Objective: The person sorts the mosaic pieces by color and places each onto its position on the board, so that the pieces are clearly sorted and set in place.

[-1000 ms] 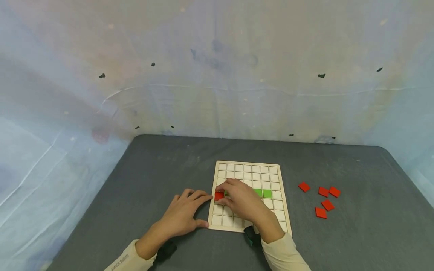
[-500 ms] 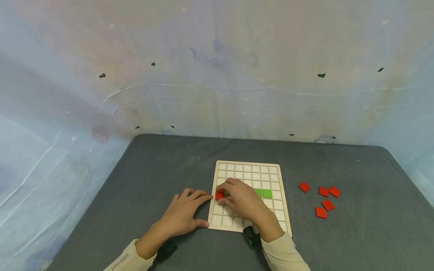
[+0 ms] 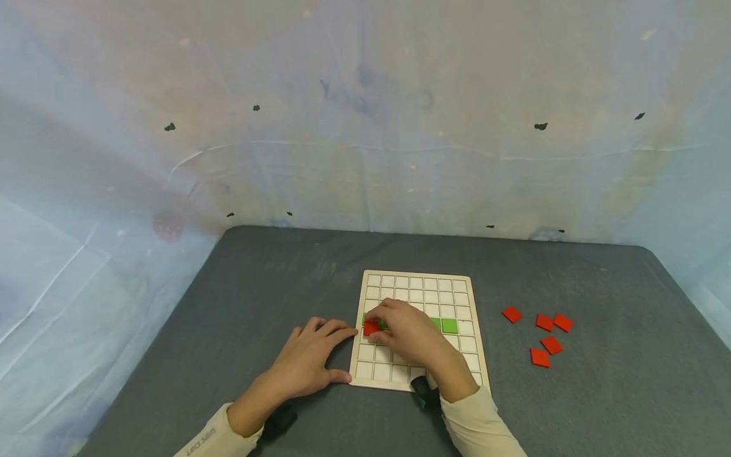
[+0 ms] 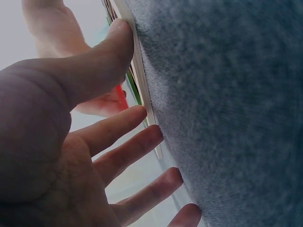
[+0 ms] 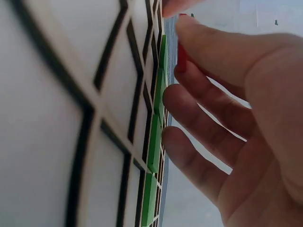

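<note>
In the head view a pale wooden grid board (image 3: pixel 417 296) lies on the table, with a row of green square tiles (image 3: pixel 450 325) in its cells. My right hand (image 3: pixel 414 333) pinches a red square tile (image 3: pixel 371 328) between thumb and finger over the left end of that row. The right wrist view shows this red tile (image 5: pixel 182 54) on edge, a little apart from the green tiles (image 5: pixel 154 142). Spread beside the board's left edge is my left hand (image 3: pixel 308 358); its thumb (image 4: pixel 122 42) and a fingertip touch the edge. My right hand hides part of the green row.
Several loose red tiles (image 3: pixel 544 322) lie on the dark grey table (image 3: pixel 274 273) to the right of the board. A pale cloth backdrop (image 3: pixel 365 158) hangs behind the table and along its left side.
The red tile has shifted slightly away from me and to the right in my right hand, and green shows at its far side. My left hand stays where it was.
</note>
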The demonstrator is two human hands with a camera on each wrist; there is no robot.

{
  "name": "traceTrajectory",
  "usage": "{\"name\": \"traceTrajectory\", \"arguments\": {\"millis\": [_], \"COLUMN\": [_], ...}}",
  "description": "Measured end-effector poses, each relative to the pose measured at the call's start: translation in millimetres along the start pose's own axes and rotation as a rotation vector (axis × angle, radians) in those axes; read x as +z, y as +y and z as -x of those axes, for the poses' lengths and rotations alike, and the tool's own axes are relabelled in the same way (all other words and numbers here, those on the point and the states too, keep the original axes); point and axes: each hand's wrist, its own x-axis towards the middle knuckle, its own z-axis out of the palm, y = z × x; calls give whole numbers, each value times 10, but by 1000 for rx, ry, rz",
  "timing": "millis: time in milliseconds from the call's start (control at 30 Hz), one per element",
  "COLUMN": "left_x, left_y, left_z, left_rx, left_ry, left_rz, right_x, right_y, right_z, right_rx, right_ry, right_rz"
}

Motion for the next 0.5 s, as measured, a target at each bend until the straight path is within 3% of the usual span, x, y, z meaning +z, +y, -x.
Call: {"name": "traceTrajectory", "arguments": {"millis": [300, 500], "left_x": [7, 4], "left_y": [-8, -8], "left_z": [3, 10], "left_rx": [-7, -4], "left_ry": [-2, -4], "left_rz": [-2, 0], "right_x": [46, 73], "right_y": [-20, -74], "right_z": [-19, -25], "right_rx": [10, -10], "right_ry": [-16, -11], "right_rz": [-8, 47]}}
